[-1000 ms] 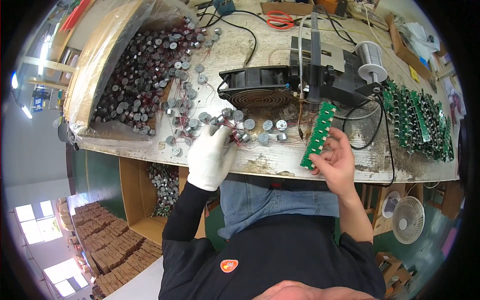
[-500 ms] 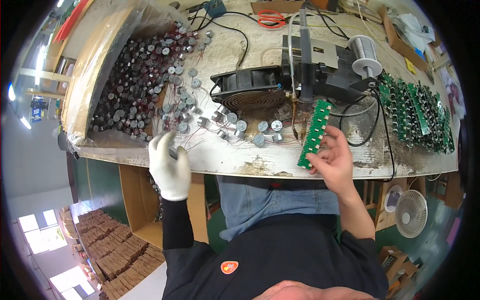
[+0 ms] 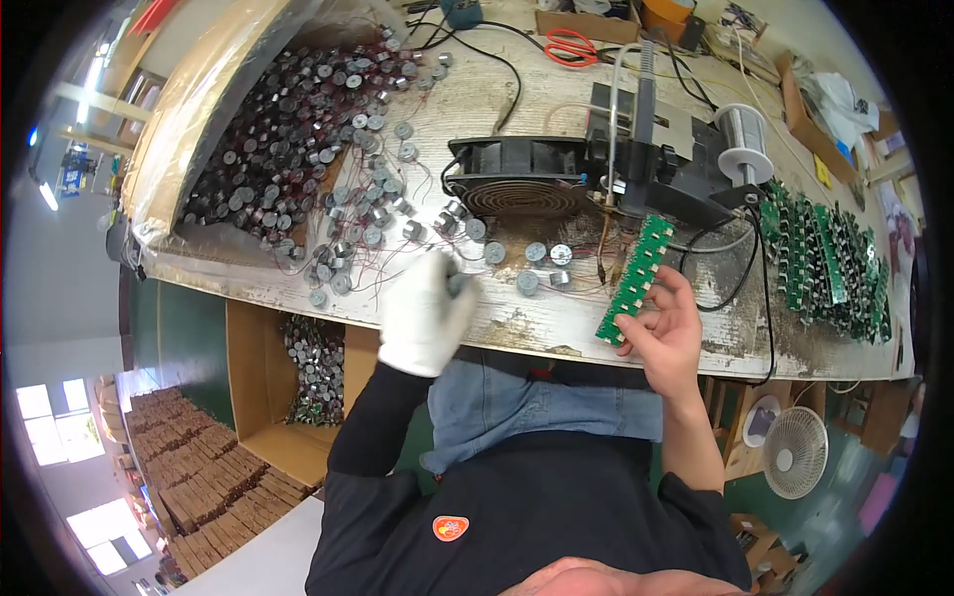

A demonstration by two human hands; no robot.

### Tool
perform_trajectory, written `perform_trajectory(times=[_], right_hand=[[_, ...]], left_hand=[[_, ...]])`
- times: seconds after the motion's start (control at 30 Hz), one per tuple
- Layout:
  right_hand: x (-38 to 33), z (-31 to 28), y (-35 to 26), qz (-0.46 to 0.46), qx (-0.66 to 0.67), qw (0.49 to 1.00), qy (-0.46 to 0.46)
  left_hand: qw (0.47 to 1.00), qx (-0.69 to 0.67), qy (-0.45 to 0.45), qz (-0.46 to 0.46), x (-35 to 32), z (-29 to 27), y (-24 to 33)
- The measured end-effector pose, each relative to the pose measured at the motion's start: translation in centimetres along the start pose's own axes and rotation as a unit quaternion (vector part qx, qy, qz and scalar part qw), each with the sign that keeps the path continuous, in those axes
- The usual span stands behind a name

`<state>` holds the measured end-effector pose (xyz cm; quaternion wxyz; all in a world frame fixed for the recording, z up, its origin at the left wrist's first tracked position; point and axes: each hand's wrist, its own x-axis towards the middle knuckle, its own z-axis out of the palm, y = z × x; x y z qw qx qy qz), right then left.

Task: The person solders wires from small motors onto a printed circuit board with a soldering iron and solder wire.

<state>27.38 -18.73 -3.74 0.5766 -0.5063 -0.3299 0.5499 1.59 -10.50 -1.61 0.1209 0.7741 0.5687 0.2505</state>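
Note:
My left hand (image 3: 422, 313), in a white glove, is over the front part of the bench with its fingers closed. A small round grey motor (image 3: 457, 283) shows between thumb and fingers, partly hidden by the glove. My bare right hand (image 3: 671, 333) grips a narrow green circuit board (image 3: 636, 280) by its lower end, tilted, with small pale parts in a row along it. Several loose wired motors (image 3: 528, 283) lie on the bench between my hands. Just beyond the board stands a black soldering machine (image 3: 676, 159) with a hanging metal tip.
A black fan (image 3: 522, 179) stands beside the machine, which carries a wire spool (image 3: 743, 139). At left, a plastic-lined box (image 3: 184, 149) spills a heap of motors (image 3: 288, 149). Populated green boards (image 3: 830, 258) are stacked at right. Red-handled scissors (image 3: 570, 48) and cables lie at the back.
My left hand has moved right, from beside the motor heap toward the middle of the bench, with the motor. My right hand still holds the board in nearly the same place. The view has shifted slightly.

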Motion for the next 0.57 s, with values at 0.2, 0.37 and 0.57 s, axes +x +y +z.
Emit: perform_trajectory(times=[0.2, 0.37, 0.57], right_hand=[[0.1, -0.1, -0.4, 0.007, -0.001, 1.0, -0.002], [0.1, -0.1, -0.3, 0.003, -0.015, 1.0, -0.007], [0.0, -0.2, -0.1, -0.004, -0.006, 1.0, -0.012]], left_hand=[[0.894, -0.364, 0.178, -0.189, -2.2, -4.4, -0.8], [0.809, -0.538, 0.168, -0.167, -3.4, -4.7, 0.9], [0.939, -0.32, -0.015, -0.125, -3.1, -0.9, -0.3]])
